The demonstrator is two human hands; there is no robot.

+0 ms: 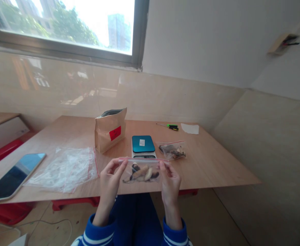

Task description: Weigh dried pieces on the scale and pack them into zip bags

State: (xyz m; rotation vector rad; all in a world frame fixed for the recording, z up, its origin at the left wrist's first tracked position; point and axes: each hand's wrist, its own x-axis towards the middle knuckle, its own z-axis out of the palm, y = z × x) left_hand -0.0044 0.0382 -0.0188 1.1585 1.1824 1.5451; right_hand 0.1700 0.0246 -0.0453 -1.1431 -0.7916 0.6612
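Note:
My left hand point(110, 181) and my right hand point(169, 182) pinch opposite ends of a small clear zip-top bag point(141, 172), just above the table's front edge. Inside it lie tan and dark dried pieces, perhaps mushrooms. Beyond the bag stands a digital kitchen scale point(143, 145) with a teal top. To its right, a second zip-top bag point(172, 150) of similar pieces lies flat. A kraft paper pouch point(110, 130) with a red label stands upright behind a crumpled clear plastic bag point(65, 169).
The plywood tabletop point(203, 167) meets a tiled wall at the back. A tablet point(13, 177) lies at its left edge. A green-handled screwdriver point(169, 126) and a white paper scrap point(190, 128) lie at the back. Red supports stand beneath the table.

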